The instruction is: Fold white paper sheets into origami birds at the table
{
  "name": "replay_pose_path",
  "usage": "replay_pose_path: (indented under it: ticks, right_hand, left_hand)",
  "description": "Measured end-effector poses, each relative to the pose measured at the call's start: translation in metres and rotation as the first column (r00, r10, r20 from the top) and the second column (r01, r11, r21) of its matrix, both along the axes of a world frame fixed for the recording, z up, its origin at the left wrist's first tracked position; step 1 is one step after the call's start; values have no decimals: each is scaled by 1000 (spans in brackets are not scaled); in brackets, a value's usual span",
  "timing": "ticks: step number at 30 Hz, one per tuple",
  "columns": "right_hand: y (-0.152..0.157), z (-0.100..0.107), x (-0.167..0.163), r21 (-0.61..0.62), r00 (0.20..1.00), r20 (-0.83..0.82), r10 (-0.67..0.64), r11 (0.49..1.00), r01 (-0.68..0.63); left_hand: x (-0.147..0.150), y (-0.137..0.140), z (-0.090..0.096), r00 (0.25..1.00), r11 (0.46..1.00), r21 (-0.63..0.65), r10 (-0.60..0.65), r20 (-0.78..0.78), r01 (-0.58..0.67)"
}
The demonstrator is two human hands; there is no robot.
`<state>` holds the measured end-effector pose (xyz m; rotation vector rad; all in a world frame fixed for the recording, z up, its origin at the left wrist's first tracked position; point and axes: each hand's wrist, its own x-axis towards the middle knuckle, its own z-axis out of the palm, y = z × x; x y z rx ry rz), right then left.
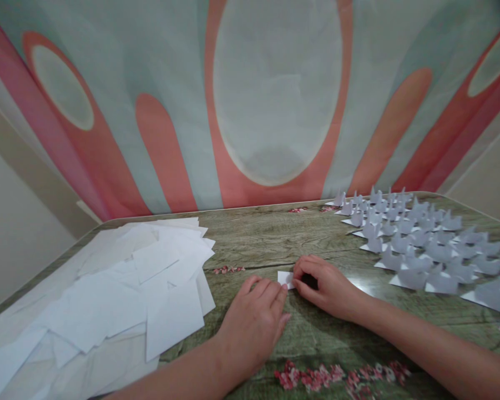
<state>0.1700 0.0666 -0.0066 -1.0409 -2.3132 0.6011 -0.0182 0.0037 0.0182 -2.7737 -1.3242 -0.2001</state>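
A small white paper piece (283,279) on the counter (258,244) is pinched by the right hand's (325,286) curled fingers; its near edge is touched by the left hand's (255,318) extended fingers. A crease is apparently being pressed; careful edge alignment is called for next.

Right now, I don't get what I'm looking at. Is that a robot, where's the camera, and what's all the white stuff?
No robot here: these are a person's bare left hand and right hand. The only picture comes from a camera worn on that person's head, looking forward and down.

The table has a wood pattern with pink flowers on it. On the left lies a messy pile of white paper sheets. On the right stand many folded white paper shapes.

Between the hands is a small white paper. The right thumb and finger seem to pinch one end, and the left fingertips are at its near edge.
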Motion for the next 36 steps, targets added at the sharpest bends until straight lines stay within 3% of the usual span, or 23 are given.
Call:
replay_pose_path:
  ticks: [16,25,36]
  right_hand:
    - [0,-1,0,-20,998,-63,-13,1000,11]
    - [3,-5,-3,-17,998,-34,-54,998,53]
    - [3,-4,-4,-18,997,-19,-78,997,78]
  left_hand:
    - [0,1,-1,1000,999,-35,19,13,-19]
    - [2,-2,-5,1000,1000,6,14,3,-14]
    - [2,-1,-3,999,999,-42,30,45,-28]
